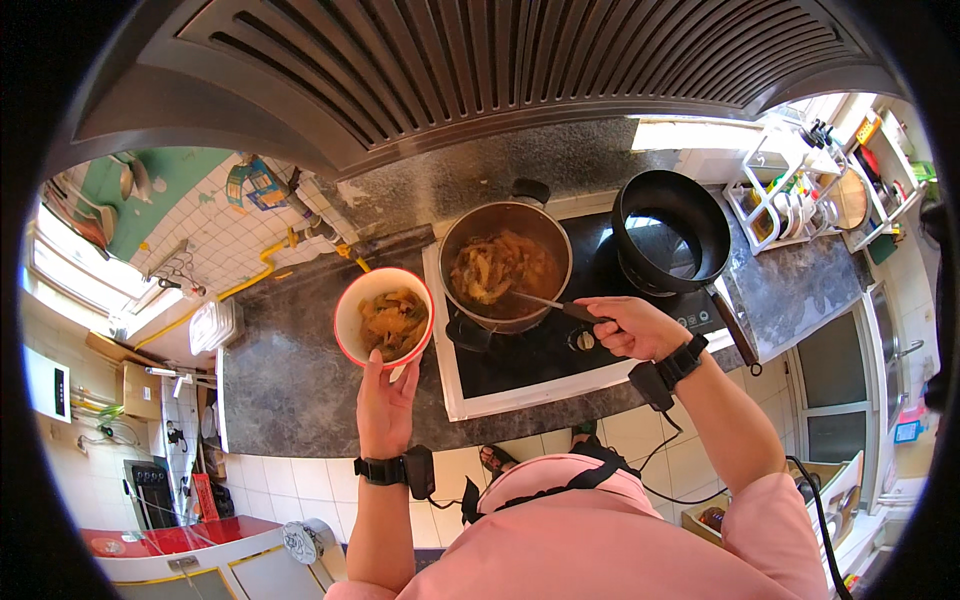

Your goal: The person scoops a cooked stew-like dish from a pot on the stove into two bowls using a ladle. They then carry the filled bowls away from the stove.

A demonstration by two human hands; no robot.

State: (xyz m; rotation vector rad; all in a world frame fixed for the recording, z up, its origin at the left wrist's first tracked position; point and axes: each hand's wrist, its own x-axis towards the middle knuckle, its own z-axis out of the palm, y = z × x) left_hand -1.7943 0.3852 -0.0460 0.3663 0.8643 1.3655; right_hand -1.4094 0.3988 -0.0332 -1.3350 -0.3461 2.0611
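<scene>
My left hand (387, 401) grips the lower edge of a white bowl with a red rim (346, 346), held left of the stove; brownish stewed food (391, 324) fills part of it. With my right hand (630, 327) I hold the dark handle of a metal utensil (541, 301). Its working end is sunk in the stew (504, 266) and hidden. The stew, with strips in brown broth, is inside a deep metal pot (566, 259) on the left part of the black cooktop (487, 375).
A black frying pan (671, 225) sits on the cooktop's right, its handle (733, 330) jutting over the front edge. A white rack (765, 217) with dishes and bottles stands farther right. Overhead spans a slatted range hood (517, 60). Clear plastic containers (214, 327) are at the counter's left end.
</scene>
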